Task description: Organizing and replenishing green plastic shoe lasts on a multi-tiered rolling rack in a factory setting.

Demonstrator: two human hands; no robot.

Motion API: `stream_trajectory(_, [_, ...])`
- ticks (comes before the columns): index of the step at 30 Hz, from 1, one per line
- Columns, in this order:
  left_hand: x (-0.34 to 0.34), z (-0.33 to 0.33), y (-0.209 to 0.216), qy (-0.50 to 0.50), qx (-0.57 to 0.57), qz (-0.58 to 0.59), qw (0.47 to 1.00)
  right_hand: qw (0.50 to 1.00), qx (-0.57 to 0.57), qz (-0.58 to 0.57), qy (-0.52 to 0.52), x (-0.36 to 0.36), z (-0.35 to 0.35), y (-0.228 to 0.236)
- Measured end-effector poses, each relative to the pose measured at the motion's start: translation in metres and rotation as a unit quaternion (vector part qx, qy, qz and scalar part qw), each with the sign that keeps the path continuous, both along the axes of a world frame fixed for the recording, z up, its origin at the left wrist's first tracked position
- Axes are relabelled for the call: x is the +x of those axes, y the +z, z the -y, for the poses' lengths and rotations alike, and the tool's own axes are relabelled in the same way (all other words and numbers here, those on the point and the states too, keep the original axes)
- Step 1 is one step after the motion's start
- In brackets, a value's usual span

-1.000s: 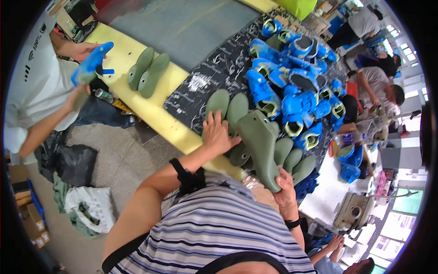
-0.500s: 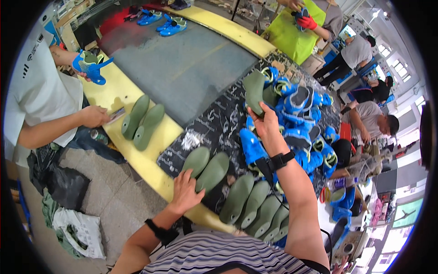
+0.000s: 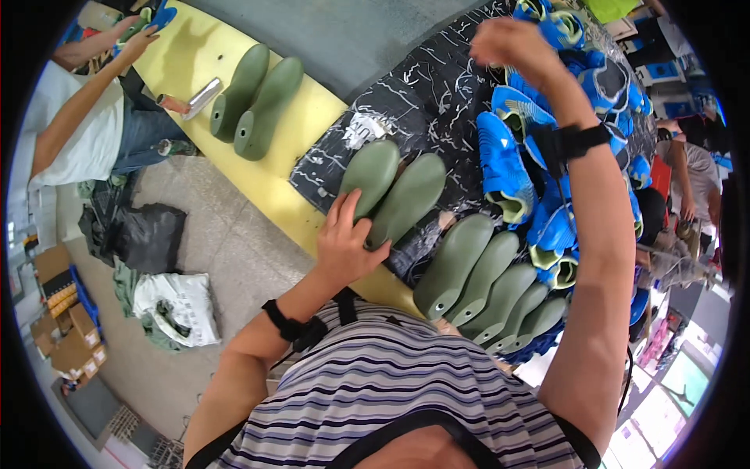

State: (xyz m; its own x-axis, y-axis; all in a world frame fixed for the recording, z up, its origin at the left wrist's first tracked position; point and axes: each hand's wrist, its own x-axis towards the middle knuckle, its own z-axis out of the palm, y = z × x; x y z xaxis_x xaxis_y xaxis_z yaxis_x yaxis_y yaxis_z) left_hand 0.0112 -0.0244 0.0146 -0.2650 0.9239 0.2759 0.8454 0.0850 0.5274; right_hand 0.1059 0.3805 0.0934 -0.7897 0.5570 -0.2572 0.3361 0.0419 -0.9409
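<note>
My left hand grips the heel end of a pair of green shoe lasts. Its fingers bend over the left shoe last, and its thumb is at the heel of the right shoe last. My right hand is stretched out at the far side, smeared by motion, so its fingers and anything in them are unclear. Below and right of it lie many blue shoe uppers with pale green linings, such as the nearest shoe upper. Several more green shoe lasts lie in a row near my body.
Two shoe lasts and a silvery flat tool lie on the yellow board. A co-worker at the left handles a blue shoe. Black and white bags lie on the floor. Black patterned cloth covers the table.
The view has shifted. My right hand has reached farther out; the shoe last it held no longer shows in it. My left hand stays on the pair. The co-worker has laid down the flat tool.
</note>
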Motion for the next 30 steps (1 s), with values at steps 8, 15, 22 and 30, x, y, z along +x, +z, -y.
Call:
stream_trajectory(8, [0.006,0.003,-0.004,-0.001,0.023,0.026,0.999,0.915,0.057,0.357,0.176,0.008,0.156,-0.079])
stream_trajectory(15, [-0.013,0.022,0.001,-0.064,0.024,0.013,0.998,0.972,-0.054,0.219,0.064,0.039,0.193,-0.046])
stream_trajectory(22, [-0.029,0.03,-0.008,-0.122,0.021,0.067,0.99,0.964,0.082,0.126,-0.22,0.106,0.175,0.048])
stream_trajectory(30, [-0.026,0.022,-0.018,-0.114,0.021,0.001,0.993,0.82,0.004,-0.231,-0.524,0.156,-0.006,0.073])
